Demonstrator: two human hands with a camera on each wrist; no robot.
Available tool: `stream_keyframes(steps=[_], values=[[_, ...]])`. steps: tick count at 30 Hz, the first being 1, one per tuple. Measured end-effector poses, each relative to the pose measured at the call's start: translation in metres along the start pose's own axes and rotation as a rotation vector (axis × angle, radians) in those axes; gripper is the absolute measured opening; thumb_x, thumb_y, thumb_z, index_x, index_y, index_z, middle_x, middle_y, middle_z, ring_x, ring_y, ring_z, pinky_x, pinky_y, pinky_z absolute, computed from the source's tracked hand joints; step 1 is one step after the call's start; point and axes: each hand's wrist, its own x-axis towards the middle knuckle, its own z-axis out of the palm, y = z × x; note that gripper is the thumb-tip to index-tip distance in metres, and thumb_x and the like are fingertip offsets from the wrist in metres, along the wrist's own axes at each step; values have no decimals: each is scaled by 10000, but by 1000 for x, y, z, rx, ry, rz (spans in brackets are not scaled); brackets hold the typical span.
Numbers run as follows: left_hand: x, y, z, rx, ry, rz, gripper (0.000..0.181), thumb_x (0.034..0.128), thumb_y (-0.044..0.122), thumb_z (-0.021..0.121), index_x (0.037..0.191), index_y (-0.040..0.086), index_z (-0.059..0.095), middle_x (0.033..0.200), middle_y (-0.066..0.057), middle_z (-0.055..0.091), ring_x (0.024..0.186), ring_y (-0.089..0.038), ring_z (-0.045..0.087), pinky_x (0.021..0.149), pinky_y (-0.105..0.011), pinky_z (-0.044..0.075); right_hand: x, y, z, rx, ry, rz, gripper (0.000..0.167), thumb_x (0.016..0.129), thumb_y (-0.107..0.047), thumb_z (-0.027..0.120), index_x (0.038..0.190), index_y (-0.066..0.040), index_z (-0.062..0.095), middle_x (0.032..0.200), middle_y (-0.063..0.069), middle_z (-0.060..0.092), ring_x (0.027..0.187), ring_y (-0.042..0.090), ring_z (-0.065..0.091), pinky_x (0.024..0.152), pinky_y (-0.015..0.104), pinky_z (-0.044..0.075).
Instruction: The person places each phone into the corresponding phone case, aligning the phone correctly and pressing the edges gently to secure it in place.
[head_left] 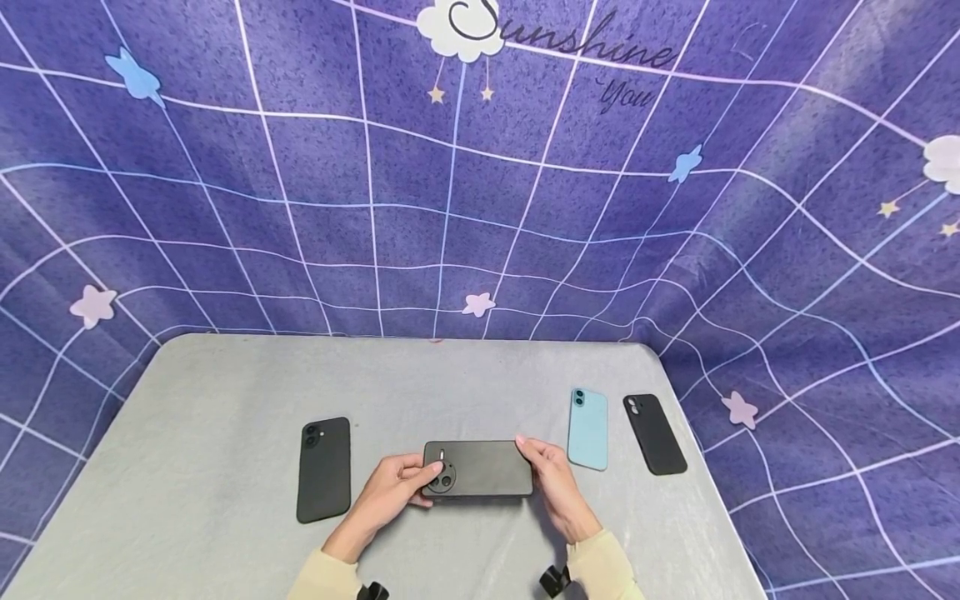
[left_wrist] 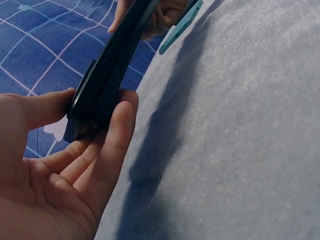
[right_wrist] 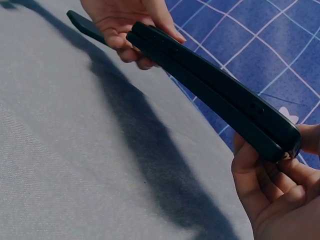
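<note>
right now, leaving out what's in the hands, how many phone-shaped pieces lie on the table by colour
black: 2 (far-left piece, far-right piece)
light blue: 1 (blue piece)
total: 3, leaving out the held stack

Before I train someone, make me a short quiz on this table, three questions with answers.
1. True or false: a hand is touching the blue phone.
2. Fill in: the round camera bump of the held phone is at the ____ hand's end.
3. In the head view, what lies left of both hands? A) black case; B) black phone; C) blue phone.

Key: 1 false, it lies on the table; 2 left; 3 B.
</note>
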Motion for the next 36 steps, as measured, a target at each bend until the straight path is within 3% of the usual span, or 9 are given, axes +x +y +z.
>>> stream_keyframes(steps=[3, 8, 16, 25, 29, 36], values=[[0, -1, 0, -27, -24, 5, 405, 1070, 230, 697, 1214, -147, 670, 1010, -199, 801, 825, -232, 792, 740, -339, 665, 0, 0, 0, 1, 8, -3, 344, 1095, -281, 633, 793, -119, 661, 769, -26, 682, 723, 101, 608, 701, 240, 497], [-2, -2, 4, -45, -4, 3, 400, 1062, 222, 709, 1226, -140, 662, 1028, -206, 797, 870, -296, 798, 757, -347, 666, 1, -1, 0, 2, 5, -5, 329, 1094, -276, 634, 810, -119, 684, 771, -29, 692, 723, 99, 613, 703, 241, 497], [-3, 1, 6, -57, 23, 16, 364, 1055, 194, 713, 1193, -139, 661, 1059, -221, 786, 853, -251, 788, 758, -334, 664, 1, -3, 0, -6, 1, 6, 304, 1073, -306, 668, 835, -127, 723, 763, -45, 684, 687, 81, 586, 655, 221, 452], [-2, 1, 7, -79, 28, 14, 380, 1059, 192, 706, 1217, -149, 654, 1059, -230, 785, 840, -260, 794, 749, -335, 664, 2, -3, 0, 6, -14, 15, 317, 1080, -325, 661, 848, -114, 709, 796, -35, 684, 737, 96, 616, 698, 229, 491], [-2, 2, 7, -92, 49, 14, 393, 1058, 195, 708, 1243, -147, 650, 1060, -226, 786, 825, -267, 796, 746, -333, 662, 1, -4, 0, 11, -46, 9, 312, 1090, -344, 646, 931, -89, 730, 871, -17, 722, 818, 110, 655, 759, 246, 530], [-1, 5, 6, -104, 91, 17, 425, 1063, 217, 703, 1286, -140, 644, 1101, -237, 779, 855, -291, 798, 769, -352, 663, -2, -3, -2, -12, -105, 24, 368, 1088, -307, 660, 1230, 28, 710, 1053, 9, 785, 911, 102, 696, 806, 239, 551]])
